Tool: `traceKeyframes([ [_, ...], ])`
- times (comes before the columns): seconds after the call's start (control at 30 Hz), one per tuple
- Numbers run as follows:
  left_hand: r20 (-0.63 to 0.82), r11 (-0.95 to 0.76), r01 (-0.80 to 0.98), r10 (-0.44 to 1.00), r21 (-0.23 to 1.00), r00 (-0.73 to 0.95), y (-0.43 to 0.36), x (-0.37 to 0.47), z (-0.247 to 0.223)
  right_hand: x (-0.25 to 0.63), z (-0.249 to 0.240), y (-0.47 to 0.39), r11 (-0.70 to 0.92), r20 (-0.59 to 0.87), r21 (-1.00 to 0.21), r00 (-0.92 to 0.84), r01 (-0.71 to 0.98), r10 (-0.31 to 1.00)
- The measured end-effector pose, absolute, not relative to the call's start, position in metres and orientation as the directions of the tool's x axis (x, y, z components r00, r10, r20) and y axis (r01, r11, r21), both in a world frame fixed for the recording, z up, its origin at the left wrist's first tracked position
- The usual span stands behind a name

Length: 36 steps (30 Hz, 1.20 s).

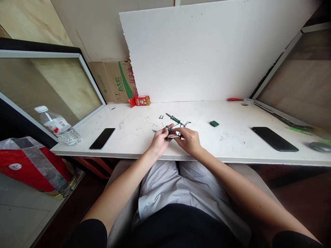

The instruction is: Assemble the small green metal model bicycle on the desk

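My left hand is closed around a small dark green plastic part, which it holds just above the desk. From the right, my right hand meets it, fingers pinched on a thin metallic tool that points at the part. What kind of tool it is, I cannot make out. Beyond the hands lies a long green plastic piece, with thin dark pieces by its near end. Two little green bits and several thin dark pins are scattered left of it.
A green square case sits to the right on the white desk. One phone lies left; a black phone-shaped object lies right. A water bottle leans at the left edge. A red box stands against the white board.
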<state>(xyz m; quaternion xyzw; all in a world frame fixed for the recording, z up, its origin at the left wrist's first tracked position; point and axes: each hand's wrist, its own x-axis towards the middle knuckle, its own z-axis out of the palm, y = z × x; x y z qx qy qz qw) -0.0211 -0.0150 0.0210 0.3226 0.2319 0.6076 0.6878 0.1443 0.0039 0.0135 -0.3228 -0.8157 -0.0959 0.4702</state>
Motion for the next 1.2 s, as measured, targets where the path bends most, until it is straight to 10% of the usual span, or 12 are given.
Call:
traceKeyframes([
  [0.53, -0.057, 0.141, -0.745, 0.989, 0.652, 0.137, -0.013, -0.026, 0.027, 0.142, 0.013, 0.004, 0.772, 0.842, -0.167, -0.319, 0.613, 0.435],
  [1.2, 0.012, 0.141, -0.516, 0.959, 0.845, 0.282, 0.006, -0.054, 0.013, 0.149, 0.010, 0.008, 0.763, 0.762, -0.160, -0.413, 0.626, 0.499],
])
